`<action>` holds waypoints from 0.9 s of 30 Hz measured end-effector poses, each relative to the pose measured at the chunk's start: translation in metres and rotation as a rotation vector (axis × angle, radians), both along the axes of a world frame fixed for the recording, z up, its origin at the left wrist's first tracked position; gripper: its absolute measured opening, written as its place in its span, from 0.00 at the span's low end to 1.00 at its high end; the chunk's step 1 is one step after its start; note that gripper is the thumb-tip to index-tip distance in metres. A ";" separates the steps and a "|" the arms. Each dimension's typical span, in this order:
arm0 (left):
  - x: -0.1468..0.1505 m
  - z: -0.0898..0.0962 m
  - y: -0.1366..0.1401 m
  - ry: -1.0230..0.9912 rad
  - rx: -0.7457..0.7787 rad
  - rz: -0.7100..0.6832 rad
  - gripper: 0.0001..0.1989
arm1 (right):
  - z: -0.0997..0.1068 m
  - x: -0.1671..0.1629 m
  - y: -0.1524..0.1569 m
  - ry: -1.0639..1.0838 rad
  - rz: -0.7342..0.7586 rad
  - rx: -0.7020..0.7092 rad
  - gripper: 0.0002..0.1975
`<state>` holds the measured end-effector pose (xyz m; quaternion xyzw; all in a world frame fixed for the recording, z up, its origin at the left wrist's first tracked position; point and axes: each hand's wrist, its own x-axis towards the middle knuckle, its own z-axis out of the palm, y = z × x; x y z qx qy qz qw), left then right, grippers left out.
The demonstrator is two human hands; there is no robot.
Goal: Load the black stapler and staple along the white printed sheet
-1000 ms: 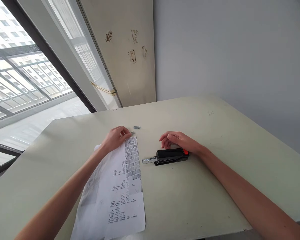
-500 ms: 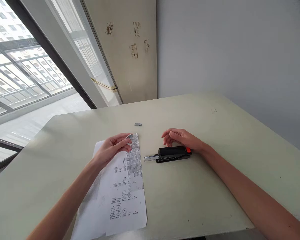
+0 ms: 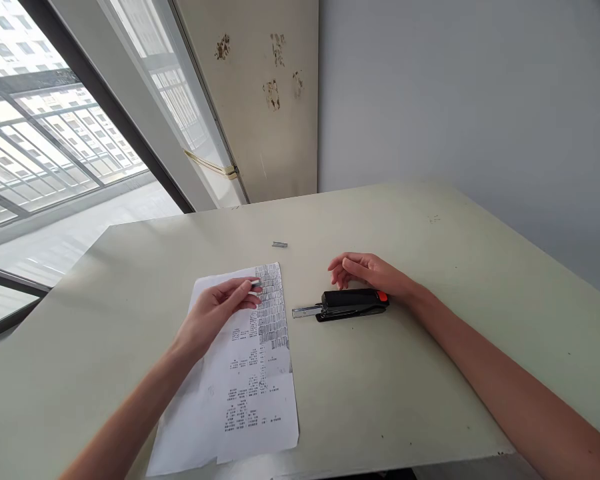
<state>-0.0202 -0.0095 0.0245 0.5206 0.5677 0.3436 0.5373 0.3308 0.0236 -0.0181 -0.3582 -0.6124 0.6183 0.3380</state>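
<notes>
Two bare hands are in my remote view, well apart; clock bearings run from the middle of the view, with twelve at the far side. The left hand (image 3: 211, 308), at eight o'clock, has thumb and fingers pinched on a small pale strip (image 3: 255, 283), which is mostly covered. That hand is over the printed papers (image 3: 280, 417); whether it touches them I cannot tell.

I record the right hand (image 3: 369, 268) at between three and four o'clock, fingers loosely curled towards nine and not clamped. Just beside it, on its near side, the black stapler (image 3: 350, 302) lies on the counter (image 3: 380, 383). Its metal tray (image 3: 307, 311) extends towards nine o'clock; its red end piece (image 3: 382, 296) is at the three o'clock end, near the wrist. Contact between hand and stapler I cannot confirm.

A loose grey metal strip (image 3: 280, 245) lies close to the middle of the view, at about one o'clock from the pinched one. The papers occupy seven o'clock, appear to be more than one sheet, and carry dense print along their right side.

Further out I note a window (image 3: 55, 143) towards ten, a cream panel (image 3: 280, 147) with brown patches near twelve, and a plain grey wall (image 3: 455, 100) at two.
</notes>
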 end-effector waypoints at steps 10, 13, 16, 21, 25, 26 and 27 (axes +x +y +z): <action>0.051 -0.014 -0.030 0.466 0.702 -0.315 0.07 | 0.001 0.001 0.000 -0.011 0.003 0.016 0.23; 0.053 -0.020 -0.028 0.471 0.779 -0.338 0.06 | 0.001 0.001 0.001 -0.005 0.002 0.007 0.24; 0.052 -0.022 -0.026 0.464 0.831 -0.331 0.07 | 0.001 0.001 0.001 -0.005 0.006 0.002 0.23; 0.050 -0.023 -0.021 0.483 0.843 -0.376 0.07 | 0.002 0.001 0.001 -0.010 0.008 0.009 0.23; 0.052 -0.023 -0.019 0.522 0.860 -0.414 0.08 | 0.003 0.001 0.000 -0.014 0.008 0.010 0.22; 0.053 -0.023 -0.019 0.530 0.858 -0.416 0.08 | 0.003 0.000 0.000 -0.015 0.007 0.010 0.22; 0.053 -0.023 -0.019 0.534 0.854 -0.422 0.08 | 0.004 0.000 0.000 -0.017 0.005 0.008 0.23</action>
